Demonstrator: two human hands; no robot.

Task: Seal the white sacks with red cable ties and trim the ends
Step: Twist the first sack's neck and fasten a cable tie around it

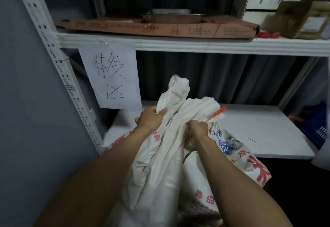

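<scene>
Both hands are working at the sack necks in front of the lower shelf board. Left hand is clamping around the gathered neck of the left sack, whose loose top is standing up above the fist. Right hand is closing tight around the bunched neck of the middle sack; the tail of a red cable tie is sticking out up and to the right, just past the knuckles. Cannot tell whether the tie is looping fully around the neck or locking; the fist is hiding it. A third, printed sack is leaning against the right forearm. Risks as judged: the fabric is bunching loosely, so a fold may be slipping outside the loop and leaving a gap. With each hand on a different neck, neither is free to pull the tail, so easing the right-hand grip could let the gathers spread. The neighbouring sacks are pressing close, so the tie may be catching cloth from the wrong one. No cutter is showing, so trimming is waiting. Small red pieces, too blurred to name, are lying on the upper shelf.
</scene>
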